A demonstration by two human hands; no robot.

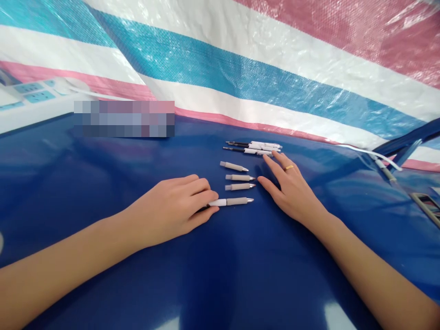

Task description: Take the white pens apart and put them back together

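A white pen (237, 201) with a beige grip and a silver tip lies level on the blue table, tip to the right. My left hand (182, 204) is closed on its rear end, between thumb and fingers. Beyond it lie three loose beige pen front sections (239, 178) with silver tips, one above another. Farther back, white pen barrels with dark refills (256, 150) sticking out rest side by side. My right hand (288, 183), a ring on one finger, has its fingers spread at the right ends of these barrels; whether the fingertips press on them I cannot tell.
A white power strip (37, 98) stands at the far left, near a pixelated patch. Behind the blue table (213, 275) hangs a striped plastic sheet (220, 59). To the right are a white cable (369, 151), a blue metal bar (409, 137) and a phone-like object (426, 206).
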